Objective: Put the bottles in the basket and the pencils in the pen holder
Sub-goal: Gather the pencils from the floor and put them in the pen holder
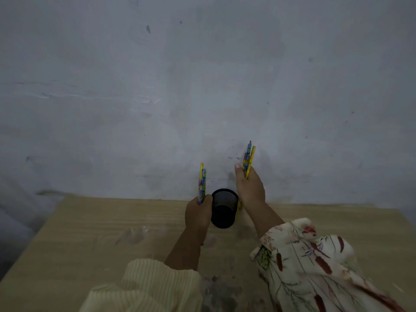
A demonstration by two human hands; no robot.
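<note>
A black mesh pen holder (224,210) stands upright near the far edge of the wooden table (112,233). Its inside looks dark and I cannot tell what it holds. My left hand (198,213) is just left of the holder, touching its side, and grips a bunch of yellow and blue pencils (202,183) that point upward. My right hand (249,188) is raised beside the holder's right rim and grips a second bunch of pencils (248,159), tips up. No bottles or basket are in view.
A grey plaster wall (202,86) rises right behind the table's far edge. The tabletop has pale smudges at the middle left (132,235) and dark stains near my sleeves (220,289). The table's left edge runs diagonally toward me.
</note>
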